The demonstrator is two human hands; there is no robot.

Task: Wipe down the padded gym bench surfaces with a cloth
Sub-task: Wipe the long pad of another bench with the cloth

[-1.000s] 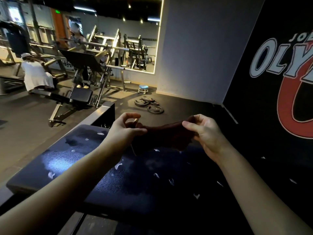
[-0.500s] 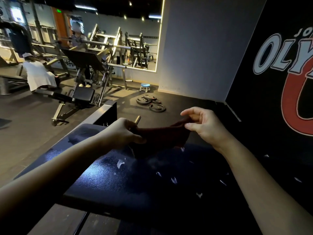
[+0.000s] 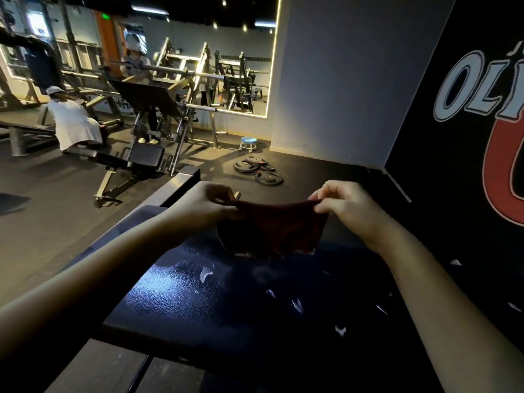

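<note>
A dark maroon cloth (image 3: 273, 228) hangs spread out between my two hands, just above the far end of a black padded bench (image 3: 198, 302). My left hand (image 3: 208, 207) pinches its upper left corner and my right hand (image 3: 344, 207) pinches its upper right corner. The cloth's lower edge hangs close to the pad; contact cannot be made out. The pad is glossy, textured and dotted with several small white flecks (image 3: 205, 272).
A metal frame bar (image 3: 175, 185) runs along the bench's far left. Weight plates (image 3: 258, 171) and a small blue stool (image 3: 248, 143) sit on the floor beyond. A black wall with a logo (image 3: 467, 137) stands at right. People and machines (image 3: 147, 131) fill the back left.
My hands have moved apart and pulled the bunched cloth out into a spread sheet. The right hand now pinches a corner instead of loosely holding the bundle.
</note>
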